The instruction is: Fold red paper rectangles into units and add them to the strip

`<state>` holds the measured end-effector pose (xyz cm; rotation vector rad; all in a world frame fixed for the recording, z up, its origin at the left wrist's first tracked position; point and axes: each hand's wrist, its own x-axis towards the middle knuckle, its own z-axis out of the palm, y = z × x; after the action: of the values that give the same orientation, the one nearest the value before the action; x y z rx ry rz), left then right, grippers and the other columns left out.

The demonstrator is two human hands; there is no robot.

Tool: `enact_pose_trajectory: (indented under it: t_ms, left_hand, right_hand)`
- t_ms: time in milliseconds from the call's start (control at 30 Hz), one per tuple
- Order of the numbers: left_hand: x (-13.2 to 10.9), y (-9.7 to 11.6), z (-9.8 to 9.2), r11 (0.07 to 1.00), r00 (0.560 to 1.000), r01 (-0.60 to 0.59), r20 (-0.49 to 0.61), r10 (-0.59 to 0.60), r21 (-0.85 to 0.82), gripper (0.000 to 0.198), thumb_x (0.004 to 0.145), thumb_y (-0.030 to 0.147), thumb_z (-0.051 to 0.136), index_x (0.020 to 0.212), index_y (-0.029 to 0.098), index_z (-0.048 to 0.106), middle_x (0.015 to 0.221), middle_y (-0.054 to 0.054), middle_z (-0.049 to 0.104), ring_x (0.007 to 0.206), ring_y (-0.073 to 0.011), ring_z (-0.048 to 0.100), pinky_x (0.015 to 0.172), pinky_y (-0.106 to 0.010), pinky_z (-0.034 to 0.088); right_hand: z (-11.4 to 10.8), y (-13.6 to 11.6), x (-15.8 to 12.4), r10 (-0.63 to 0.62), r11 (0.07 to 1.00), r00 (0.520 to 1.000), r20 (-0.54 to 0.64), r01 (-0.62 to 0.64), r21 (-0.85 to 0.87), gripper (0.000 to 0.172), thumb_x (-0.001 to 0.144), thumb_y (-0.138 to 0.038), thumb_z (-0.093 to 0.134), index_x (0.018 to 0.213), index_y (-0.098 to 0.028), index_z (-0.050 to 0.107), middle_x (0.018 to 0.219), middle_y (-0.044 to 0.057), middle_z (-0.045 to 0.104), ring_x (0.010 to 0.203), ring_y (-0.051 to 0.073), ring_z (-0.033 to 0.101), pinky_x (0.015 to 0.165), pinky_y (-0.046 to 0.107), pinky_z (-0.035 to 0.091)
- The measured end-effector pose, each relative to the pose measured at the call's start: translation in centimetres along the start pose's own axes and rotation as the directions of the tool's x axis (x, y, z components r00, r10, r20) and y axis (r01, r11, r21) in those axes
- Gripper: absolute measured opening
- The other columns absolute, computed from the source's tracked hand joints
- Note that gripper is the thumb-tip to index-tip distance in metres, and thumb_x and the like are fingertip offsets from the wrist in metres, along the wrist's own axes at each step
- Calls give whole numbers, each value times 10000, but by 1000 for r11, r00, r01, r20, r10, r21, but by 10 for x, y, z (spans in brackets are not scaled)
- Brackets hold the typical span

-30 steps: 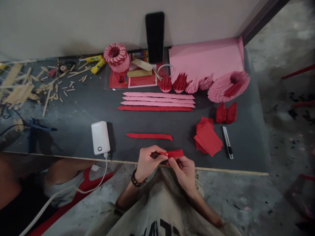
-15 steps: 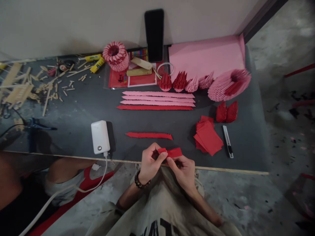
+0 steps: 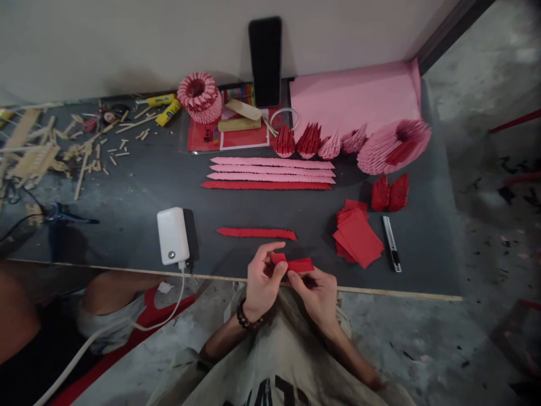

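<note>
At the table's front edge, a small folded red paper (image 3: 301, 264) is held between both hands. My left hand (image 3: 262, 281) pinches its left end between thumb and fingers, with the index finger raised and extended. The right end is gripped by the thumb and fingers of my right hand (image 3: 318, 293). Just beyond lies a short red folded strip (image 3: 257, 233). Farther back are a long red strip (image 3: 266, 185) and several pink strips (image 3: 273, 170). To the right sits a pile of red paper pieces (image 3: 359, 234).
A box cutter (image 3: 391, 244) lies right of the pile. A white power bank (image 3: 173, 235) with a cable is at left. Behind stand a phone (image 3: 265, 62) and a pink-red paper ring (image 3: 199, 97). Wood scraps (image 3: 34, 160) cover the far left; a person's leg (image 3: 114, 290) shows below.
My left index finger has lifted and stretched out above the red paper. Both hands have shifted very slightly to the right, still holding it.
</note>
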<state>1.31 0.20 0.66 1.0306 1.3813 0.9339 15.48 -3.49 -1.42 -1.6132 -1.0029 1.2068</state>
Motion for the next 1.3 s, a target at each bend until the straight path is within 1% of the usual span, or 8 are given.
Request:
enact_pose_trajectory:
  t_ms: [267,367,567,700,900,1067,1167,1300]
  left_hand:
    - [-5,-8,13,975,995,81,-40,-91,-205,524,883,462,814,1311,229,623,805,11,702,700,-136,648,718,-250,544]
    - [-3,-7,13,961,990,142,55,-132,-236,320,871,463,823,1020,195,731,799,-15,720,703,-148,661,701,-267,562]
    - [1,-4,4,958,987,157,12,-159,-239,364,911,488,770,745,175,684,668,-3,646,651,-141,592,661,-267,485]
    - [1,-9,3,946,976,216,87,-201,-243,400,903,514,766,739,169,648,637,16,571,611,-112,485,611,-254,399]
    - [-1,-10,7,930,953,297,133,-273,-218,401,871,516,786,750,154,664,606,47,542,557,-78,432,560,-217,337]
    - [-3,-5,9,949,962,269,103,-254,-167,389,832,497,820,735,142,695,597,26,597,529,-80,468,537,-207,399]
    - [-5,-5,10,958,969,246,73,-237,-148,355,843,470,815,767,134,727,648,-10,676,548,-92,526,542,-208,436]
    - [-6,-10,8,963,972,228,83,-218,-143,300,858,416,811,789,131,749,697,-32,730,566,-95,564,558,-210,462]
  right_hand:
    - [8,-3,-3,97,982,990,-107,-78,171,267,858,-420,797,701,-204,775,625,-6,729,558,139,605,571,251,494]
    - [10,-4,-1,138,964,983,-124,-105,244,271,876,-446,787,730,-218,772,654,3,752,575,144,638,589,258,532]
    - [-5,12,1,-109,994,993,-47,107,-34,208,793,-297,866,990,-249,823,807,-2,789,708,176,703,697,305,588]
    - [-23,20,11,-406,912,903,-139,389,-133,452,820,-149,772,1236,-326,767,1069,16,788,892,186,755,807,359,641]
    - [-47,7,28,-656,707,737,164,675,-208,330,928,-78,665,1052,-335,830,1056,21,786,932,173,761,792,302,655]
    - [-43,-3,30,-455,873,880,139,471,-125,104,938,-213,715,936,-281,794,1018,35,799,931,185,778,839,324,660]
    - [-31,-4,24,-201,979,977,68,199,33,46,928,-291,755,921,-246,765,830,17,800,713,154,759,647,258,633]
    - [-16,-3,15,-19,988,998,-62,28,150,139,882,-341,813,885,-216,753,706,-9,769,566,116,691,528,208,562]
